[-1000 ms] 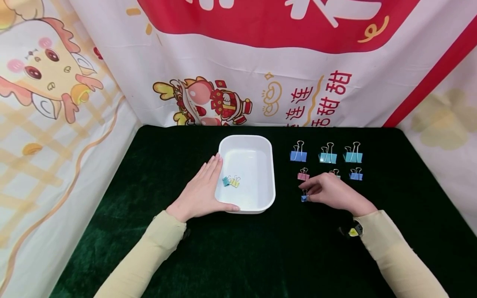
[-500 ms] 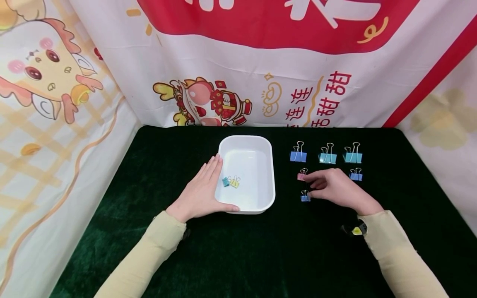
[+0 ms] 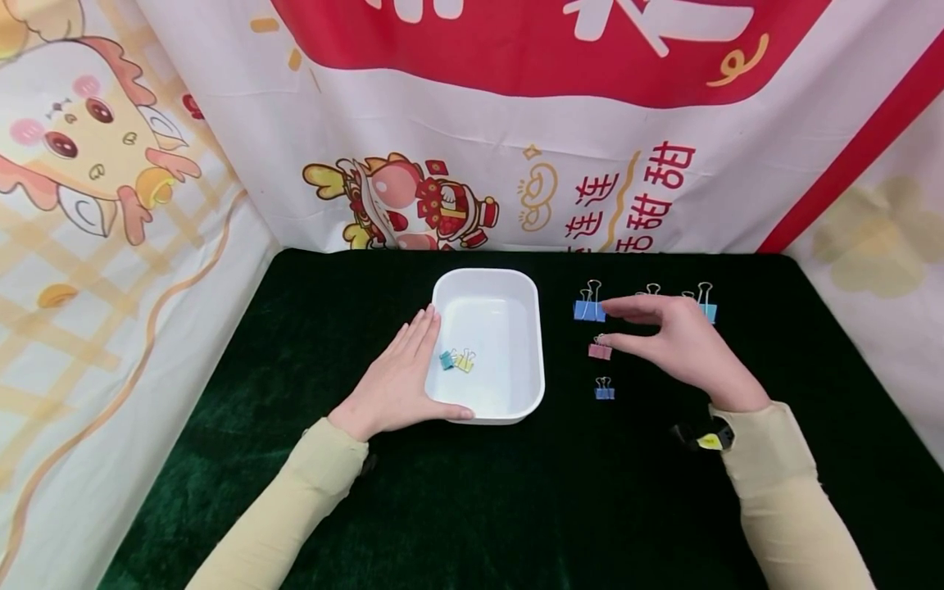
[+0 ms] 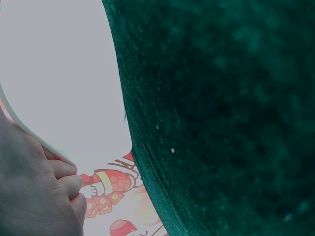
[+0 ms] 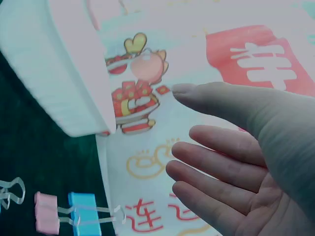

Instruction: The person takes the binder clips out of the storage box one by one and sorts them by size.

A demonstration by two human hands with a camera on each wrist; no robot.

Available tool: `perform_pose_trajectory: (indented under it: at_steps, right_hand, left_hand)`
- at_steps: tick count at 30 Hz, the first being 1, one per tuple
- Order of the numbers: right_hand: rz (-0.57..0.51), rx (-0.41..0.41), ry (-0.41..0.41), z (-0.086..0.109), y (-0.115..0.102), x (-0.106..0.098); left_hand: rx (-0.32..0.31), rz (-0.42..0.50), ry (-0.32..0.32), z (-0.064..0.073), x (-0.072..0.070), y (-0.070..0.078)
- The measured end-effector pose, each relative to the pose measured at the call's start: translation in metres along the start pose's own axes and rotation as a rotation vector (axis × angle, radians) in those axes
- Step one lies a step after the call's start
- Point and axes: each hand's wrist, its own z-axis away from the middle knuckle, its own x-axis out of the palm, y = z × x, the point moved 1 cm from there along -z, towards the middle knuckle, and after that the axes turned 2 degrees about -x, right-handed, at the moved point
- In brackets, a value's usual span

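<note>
My left hand rests against the left side of a white plastic tray, fingers straight along the rim and thumb over the near edge. Inside the tray lie a small teal binder clip and a yellow binder clip. My right hand hovers above the clips at right, fingers and thumb spread apart. Its fingertips are at a large blue binder clip, the thumb beside a pink binder clip. In the right wrist view nothing sits between those fingers.
A small blue binder clip stands nearest on the dark green cloth. Behind the right hand a large teal clip partly shows; other clips there are hidden. A printed fabric backdrop closes off the table's far side.
My right hand has left the small blue clip, moving away from me past the pink clip toward the back row while its fingers spread. The left hand and tray stay in place.
</note>
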Motion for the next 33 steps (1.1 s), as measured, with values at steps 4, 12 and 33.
perform_pose_trajectory:
  at_steps: [4,12,33]
  right_hand:
    - [-0.026,-0.016,0.009,-0.008,-0.009,0.006]
    - [-0.127,-0.042,-0.054,-0.028,-0.027,0.031]
    - [-0.155,-0.116,-0.239,-0.078,-0.054,0.117]
  left_hand:
    - [0.000,0.004,0.002,0.000,0.000,-0.001]
    - [0.002,-0.003,0.004,0.000,0.000,-0.001]
    - [0.008,-0.005,-0.007,0.000,0.000,-0.002]
